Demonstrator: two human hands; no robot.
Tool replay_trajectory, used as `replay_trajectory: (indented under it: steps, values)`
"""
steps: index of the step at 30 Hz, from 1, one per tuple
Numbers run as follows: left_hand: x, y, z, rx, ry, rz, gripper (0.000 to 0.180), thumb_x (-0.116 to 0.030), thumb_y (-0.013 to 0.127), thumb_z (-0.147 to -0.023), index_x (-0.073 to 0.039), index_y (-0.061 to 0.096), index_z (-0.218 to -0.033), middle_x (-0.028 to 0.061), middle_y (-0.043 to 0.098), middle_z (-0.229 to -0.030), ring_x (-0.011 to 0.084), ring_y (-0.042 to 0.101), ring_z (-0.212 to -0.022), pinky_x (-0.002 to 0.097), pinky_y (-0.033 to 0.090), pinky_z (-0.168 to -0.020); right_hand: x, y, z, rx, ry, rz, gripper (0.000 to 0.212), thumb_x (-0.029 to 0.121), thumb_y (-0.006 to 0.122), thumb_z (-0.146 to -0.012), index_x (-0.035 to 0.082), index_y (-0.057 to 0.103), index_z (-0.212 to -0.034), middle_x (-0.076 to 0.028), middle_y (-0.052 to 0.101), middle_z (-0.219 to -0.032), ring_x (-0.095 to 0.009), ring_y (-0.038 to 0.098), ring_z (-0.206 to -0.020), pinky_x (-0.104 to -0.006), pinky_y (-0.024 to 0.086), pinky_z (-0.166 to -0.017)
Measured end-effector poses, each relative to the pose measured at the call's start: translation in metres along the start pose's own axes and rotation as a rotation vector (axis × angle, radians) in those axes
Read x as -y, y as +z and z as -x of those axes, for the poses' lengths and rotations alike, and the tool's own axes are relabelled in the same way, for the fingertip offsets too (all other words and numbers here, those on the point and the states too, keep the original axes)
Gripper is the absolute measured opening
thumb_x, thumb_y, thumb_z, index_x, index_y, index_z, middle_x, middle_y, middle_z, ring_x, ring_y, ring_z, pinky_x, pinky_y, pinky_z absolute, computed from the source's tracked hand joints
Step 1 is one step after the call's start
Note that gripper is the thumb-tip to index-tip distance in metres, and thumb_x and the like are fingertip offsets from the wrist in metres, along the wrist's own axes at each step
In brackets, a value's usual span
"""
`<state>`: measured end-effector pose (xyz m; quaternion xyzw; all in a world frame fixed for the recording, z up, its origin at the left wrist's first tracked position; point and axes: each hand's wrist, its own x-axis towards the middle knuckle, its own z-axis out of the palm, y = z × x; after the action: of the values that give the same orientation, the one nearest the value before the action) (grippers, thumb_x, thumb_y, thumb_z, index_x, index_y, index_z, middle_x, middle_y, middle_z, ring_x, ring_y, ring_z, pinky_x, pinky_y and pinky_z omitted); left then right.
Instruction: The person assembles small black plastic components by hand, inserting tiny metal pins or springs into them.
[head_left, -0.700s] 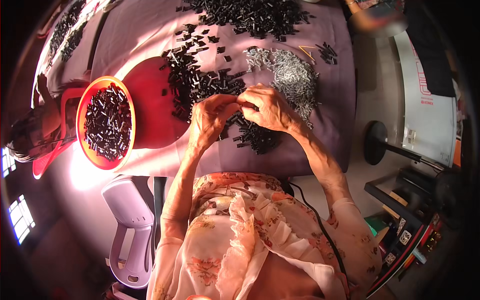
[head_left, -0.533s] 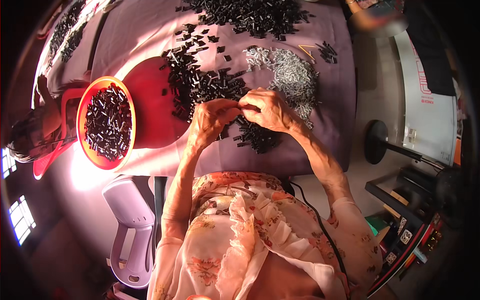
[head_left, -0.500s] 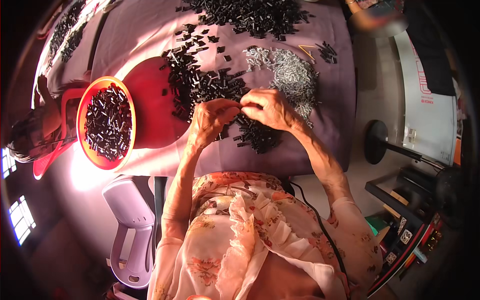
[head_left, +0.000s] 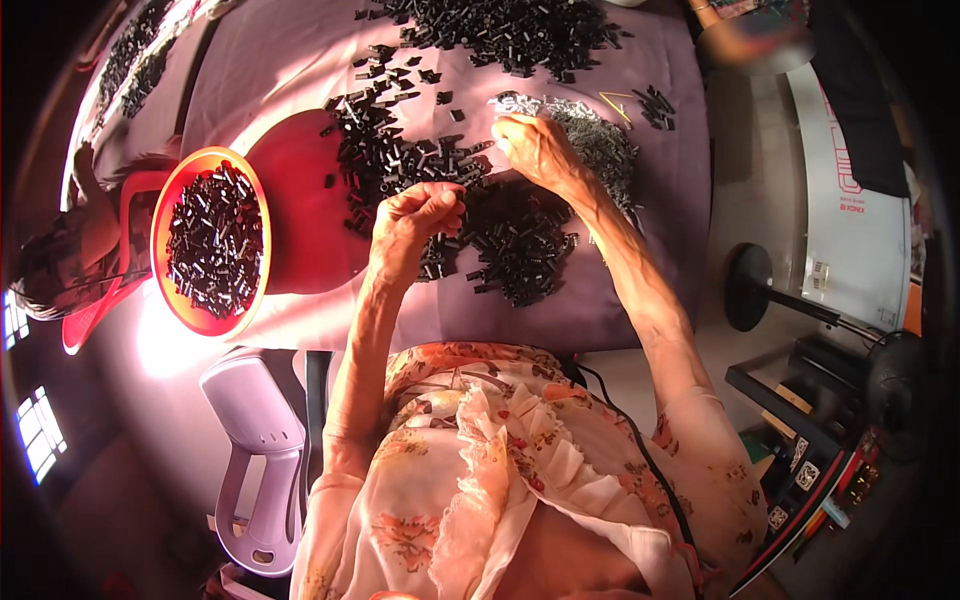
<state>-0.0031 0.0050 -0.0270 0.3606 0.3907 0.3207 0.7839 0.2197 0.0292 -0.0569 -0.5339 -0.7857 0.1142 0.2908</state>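
My left hand [head_left: 410,235] is closed over the near part of the table, thumb and forefinger pinching a small black piece [head_left: 461,196] whose end barely shows. Farther off, my right hand [head_left: 541,155] has its fingers curled together at the near-left edge of a heap of small silver metal pieces [head_left: 600,150]. Whatever sits between those fingertips is hidden. Loose black plastic parts [head_left: 415,160] spread beyond and left of my left hand. Another pile of black parts [head_left: 520,245] lies between my forearms.
An orange-rimmed tub [head_left: 265,240] full of short black parts stands at the left, beside a red round surface [head_left: 315,205]. A large black heap [head_left: 510,35] covers the far side of the cloth-covered table [head_left: 665,290]. A lilac plastic chair [head_left: 255,400] stands near left; a stand with a round black base [head_left: 748,287] is at right.
My hands were together over the black parts and have come apart. The right hand has moved away and up to the silver heap; the left has shifted slightly back, still pinched.
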Motion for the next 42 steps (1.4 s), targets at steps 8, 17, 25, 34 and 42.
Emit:
replay_trajectory:
  steps: [8,17,25,34,42]
  values:
    - [-0.002,-0.001,-0.012,0.155,-0.006,0.458,0.022,-0.012,0.052,-0.086,0.005,0.056,-0.099,0.009,0.059,-0.08,0.0159,0.055,-0.067,0.0287,0.047,-0.064,0.013,-0.007,0.001,-0.073,0.071,-0.15,0.01,-0.002,0.052,-0.071,0.004,0.045,-0.066,-0.008,0.048,-0.059,-0.02,0.049,-0.051,-0.0326,0.041,-0.048]
    - [0.003,0.012,-0.021,0.19,0.002,0.406,0.02,-0.011,0.053,-0.085,0.002,0.057,-0.098,0.0076,0.059,-0.082,0.0147,0.055,-0.07,0.028,0.047,-0.067,0.06,-0.047,0.006,0.038,0.355,-0.68,0.011,0.008,0.059,-0.077,0.003,0.062,-0.086,-0.003,0.063,-0.074,-0.01,0.059,-0.067,-0.0228,0.047,-0.063]
    - [0.004,0.019,-0.015,0.107,0.073,0.185,0.015,-0.012,0.057,-0.083,0.0,0.06,-0.093,0.0056,0.06,-0.08,0.0126,0.056,-0.069,0.0261,0.047,-0.067,0.08,-0.049,0.002,0.007,0.075,-0.349,0.009,0.003,0.06,-0.076,0.002,0.058,-0.085,-0.006,0.06,-0.075,-0.016,0.06,-0.069,-0.0259,0.047,-0.062]
    - [0.006,0.02,-0.002,0.065,0.058,0.057,0.018,-0.013,0.06,-0.082,0.0,0.062,-0.093,0.0051,0.062,-0.077,0.0104,0.056,-0.067,0.0238,0.047,-0.067,0.077,-0.041,0.01,0.152,0.32,-0.654,0.007,0.006,0.06,-0.077,0.002,0.057,-0.083,-0.003,0.059,-0.07,-0.009,0.055,-0.066,-0.0236,0.045,-0.062]
    - [0.005,0.005,0.0,0.042,0.101,0.084,0.019,-0.013,0.061,-0.081,0.002,0.06,-0.092,0.0073,0.06,-0.08,0.0133,0.057,-0.067,0.0263,0.048,-0.066,0.034,-0.008,-0.028,0.153,0.28,-0.403,0.011,0.01,0.054,-0.08,0.002,0.059,-0.085,-0.006,0.062,-0.072,-0.013,0.057,-0.062,-0.0261,0.046,-0.057]
